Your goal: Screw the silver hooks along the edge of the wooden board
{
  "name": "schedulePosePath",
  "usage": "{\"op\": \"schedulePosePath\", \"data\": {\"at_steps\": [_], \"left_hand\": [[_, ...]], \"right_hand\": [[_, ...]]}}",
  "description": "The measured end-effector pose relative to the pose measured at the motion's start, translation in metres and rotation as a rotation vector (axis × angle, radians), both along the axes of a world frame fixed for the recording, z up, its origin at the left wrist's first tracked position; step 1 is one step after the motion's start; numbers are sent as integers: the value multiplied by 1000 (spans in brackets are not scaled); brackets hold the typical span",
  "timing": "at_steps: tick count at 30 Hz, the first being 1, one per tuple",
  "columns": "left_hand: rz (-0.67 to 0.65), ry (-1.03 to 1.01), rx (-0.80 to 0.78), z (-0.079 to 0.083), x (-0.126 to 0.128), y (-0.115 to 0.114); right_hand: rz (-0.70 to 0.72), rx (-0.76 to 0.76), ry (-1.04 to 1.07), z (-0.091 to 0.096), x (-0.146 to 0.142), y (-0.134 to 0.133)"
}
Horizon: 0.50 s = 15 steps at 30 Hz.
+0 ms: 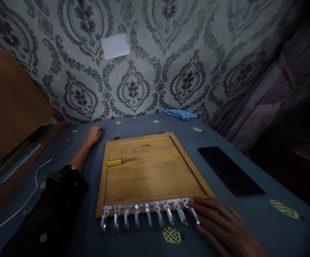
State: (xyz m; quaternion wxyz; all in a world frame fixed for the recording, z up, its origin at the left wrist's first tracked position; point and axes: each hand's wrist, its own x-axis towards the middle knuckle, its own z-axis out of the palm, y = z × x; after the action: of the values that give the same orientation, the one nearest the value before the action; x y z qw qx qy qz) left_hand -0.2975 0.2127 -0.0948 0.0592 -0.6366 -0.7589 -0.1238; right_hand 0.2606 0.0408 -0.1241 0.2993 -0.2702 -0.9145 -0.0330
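Note:
A framed wooden board (149, 171) lies flat on the blue cloth. Along its near edge runs a metal hook rail (146, 207) with several hooks hanging past the edge and screw heads showing. My right hand (224, 225) rests at the board's near right corner, fingers stretched out beside the last hook. Far to the left, beyond the board, my left hand (94, 134) is down on the cloth with its fingers curled together; what they hold, if anything, is too small to make out. A yellow-and-black screwdriver (123, 161) lies on the board, its tip pointing right.
A black flat slab (230, 171) lies right of the board. A blue cloth (181, 114) is bunched by the patterned wall. On the left are a white cable (35, 182) and a brown wooden cabinet (13, 107) with books below it. White paper (115, 46) hangs on the wall.

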Motion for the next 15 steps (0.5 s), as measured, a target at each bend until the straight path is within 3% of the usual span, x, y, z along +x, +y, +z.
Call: {"op": "schedulePosePath", "data": {"at_steps": [15], "left_hand": [[6,-11,-21,1,-4,-10]], "right_hand": [[17,-20,-7,12,-6,-1]]}}
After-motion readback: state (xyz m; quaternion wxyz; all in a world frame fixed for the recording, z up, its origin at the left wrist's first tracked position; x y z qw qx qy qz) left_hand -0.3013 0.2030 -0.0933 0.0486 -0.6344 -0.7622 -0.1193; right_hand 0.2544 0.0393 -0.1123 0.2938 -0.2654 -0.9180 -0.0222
